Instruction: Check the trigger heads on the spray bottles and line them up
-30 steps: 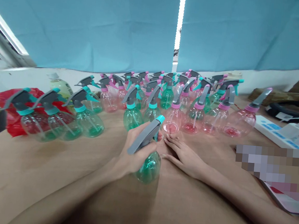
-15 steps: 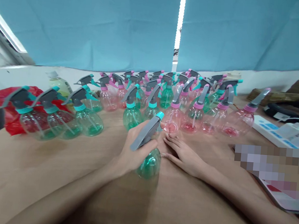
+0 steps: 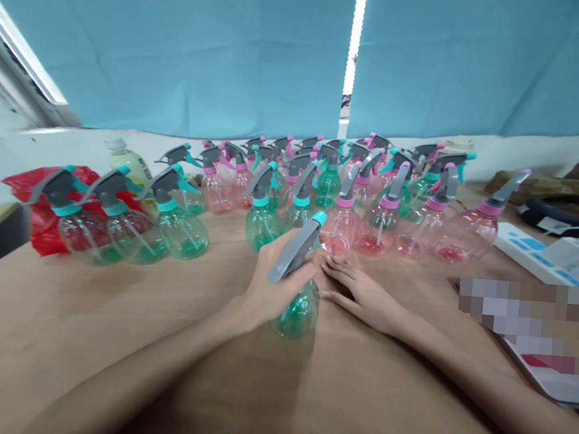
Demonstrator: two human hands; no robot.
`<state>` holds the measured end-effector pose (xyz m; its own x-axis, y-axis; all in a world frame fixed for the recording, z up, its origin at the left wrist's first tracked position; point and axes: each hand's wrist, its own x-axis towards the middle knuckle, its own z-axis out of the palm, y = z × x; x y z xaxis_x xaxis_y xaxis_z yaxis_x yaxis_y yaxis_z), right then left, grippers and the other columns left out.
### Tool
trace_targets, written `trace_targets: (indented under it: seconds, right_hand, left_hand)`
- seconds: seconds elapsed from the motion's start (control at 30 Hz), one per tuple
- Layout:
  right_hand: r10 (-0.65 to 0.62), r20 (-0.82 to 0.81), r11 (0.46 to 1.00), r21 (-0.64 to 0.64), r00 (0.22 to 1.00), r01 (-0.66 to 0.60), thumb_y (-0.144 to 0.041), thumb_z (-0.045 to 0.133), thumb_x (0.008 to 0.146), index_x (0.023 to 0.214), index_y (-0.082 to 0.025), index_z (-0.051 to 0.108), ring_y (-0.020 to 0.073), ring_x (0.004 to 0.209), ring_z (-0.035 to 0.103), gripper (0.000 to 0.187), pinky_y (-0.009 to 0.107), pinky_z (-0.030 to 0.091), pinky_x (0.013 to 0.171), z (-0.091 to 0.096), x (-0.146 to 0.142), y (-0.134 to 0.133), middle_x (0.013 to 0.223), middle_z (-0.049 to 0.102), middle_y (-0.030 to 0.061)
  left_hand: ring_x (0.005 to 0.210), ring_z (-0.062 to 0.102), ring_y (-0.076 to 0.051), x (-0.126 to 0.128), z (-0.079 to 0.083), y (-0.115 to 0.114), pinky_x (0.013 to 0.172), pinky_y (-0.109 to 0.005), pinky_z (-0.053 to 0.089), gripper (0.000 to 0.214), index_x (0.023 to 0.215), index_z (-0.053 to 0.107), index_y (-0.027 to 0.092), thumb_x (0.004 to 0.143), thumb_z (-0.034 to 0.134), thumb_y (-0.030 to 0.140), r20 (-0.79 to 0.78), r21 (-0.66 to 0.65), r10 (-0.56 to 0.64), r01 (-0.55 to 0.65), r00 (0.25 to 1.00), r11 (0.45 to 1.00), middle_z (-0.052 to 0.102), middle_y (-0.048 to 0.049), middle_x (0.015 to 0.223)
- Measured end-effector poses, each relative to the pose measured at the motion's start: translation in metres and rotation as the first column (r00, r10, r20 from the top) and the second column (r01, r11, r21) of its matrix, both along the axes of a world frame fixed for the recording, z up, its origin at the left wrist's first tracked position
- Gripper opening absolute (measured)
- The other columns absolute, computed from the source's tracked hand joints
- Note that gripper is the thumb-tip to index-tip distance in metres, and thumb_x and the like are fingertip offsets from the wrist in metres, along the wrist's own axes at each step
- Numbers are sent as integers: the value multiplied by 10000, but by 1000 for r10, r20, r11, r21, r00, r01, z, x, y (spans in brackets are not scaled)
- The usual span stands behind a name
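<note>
My left hand (image 3: pixel 275 286) wraps round the neck of a green spray bottle (image 3: pixel 298 314) with a grey trigger head and a teal nozzle. The bottle stands near the middle of the table, its head leaning slightly right. Just to its right, my right hand (image 3: pixel 364 293) lies on the tabletop with fingers stretched out, holding nothing. Beyond both hands stand other spray bottles: a green one (image 3: pixel 262 227) with a teal collar and a pink one (image 3: pixel 339 229) with a pink collar are closest. Several green bottles (image 3: pixel 183 232) form a group on the left.
Several more pink bottles (image 3: pixel 418 235) line the right back. A red plastic bag (image 3: pixel 50 235) and a pale yellow-green bottle (image 3: pixel 128 163) are at the left. On the right lie a white power strip (image 3: pixel 532 249), a black coil (image 3: pixel 555 214) and a blurred-out flat device (image 3: pixel 548 371).
The whole view has shifted slightly, so things appear a little further right. My left hand keeps hold of the green spray bottle, and my right hand stays flat on the table.
</note>
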<state>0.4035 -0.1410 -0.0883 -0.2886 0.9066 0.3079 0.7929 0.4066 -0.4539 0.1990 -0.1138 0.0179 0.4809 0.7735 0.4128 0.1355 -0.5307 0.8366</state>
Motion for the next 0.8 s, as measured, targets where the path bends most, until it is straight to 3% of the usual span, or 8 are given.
trace_targets:
  seconds: [0.2,0.47,0.63,0.8]
  right_hand:
    - [15,20,1000,-15,1000,-14,-576,423,928,1417,-157,447,279,1391,341,644,514,284,1142,3,2,0,1480,415,135]
    - [18,-6,1000,6,1000,-18,-560,450,924,1416,-199,450,286,1386,347,610,538,297,1130,2,2,0,1481,417,118]
    - [13,-12,1000,16,1000,-13,-563,454,921,1405,-216,467,285,1382,357,596,539,308,1125,0,2,0,1472,435,110]
    - [18,-6,1000,12,1000,-18,-572,445,921,1413,-202,454,283,1387,348,616,532,296,1133,1,2,0,1471,436,114]
  left_hand:
    - [694,537,-150,0,2,1,698,-308,457,221,1018,637,184,833,578,290,-18,40,8,-7,1000,999,630,-21,831]
    - [698,544,-156,-1,2,1,670,-292,459,206,990,621,195,798,590,260,-4,46,1,-1,1000,999,633,-16,856]
    - [554,464,-130,-2,7,2,569,-274,406,181,917,637,211,747,577,232,-27,2,-20,20,999,1000,543,31,648]
    - [581,491,-131,-4,10,2,567,-265,395,140,855,627,191,744,553,233,-59,43,-14,16,998,999,567,20,664]
